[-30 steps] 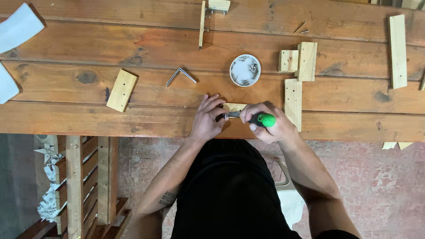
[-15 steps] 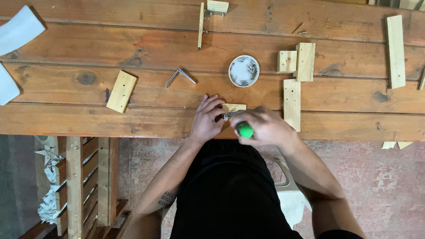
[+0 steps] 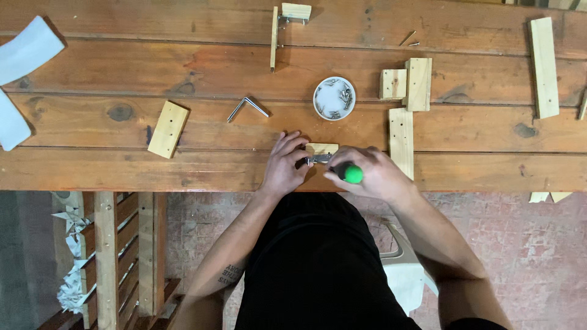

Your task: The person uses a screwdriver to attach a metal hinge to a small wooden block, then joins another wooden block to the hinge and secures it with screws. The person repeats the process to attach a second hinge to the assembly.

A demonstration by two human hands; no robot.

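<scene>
Counted around the small round white dish (image 3: 334,98) of screws: one dish. Pale rectangular wooden blocks: seven, namely four to its right (image 3: 392,84) (image 3: 419,84) (image 3: 401,142) (image 3: 543,66), one to its left (image 3: 168,129), one below (image 3: 321,148), one above (image 3: 296,11). One thin wooden strip (image 3: 274,38). One bent metal angle bracket (image 3: 247,107). One green-handled screwdriver (image 3: 350,173). Two white pieces (image 3: 27,50) (image 3: 11,122) far left.

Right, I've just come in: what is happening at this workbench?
A person at a wooden workbench holds a green-handled screwdriver in the right hand, its tip at a small metal bracket on a small wooden block. The left hand steadies the block and bracket. A white dish of screws sits just beyond, with a loose metal angle bracket and several other wood offcuts spread across the bench.
</scene>
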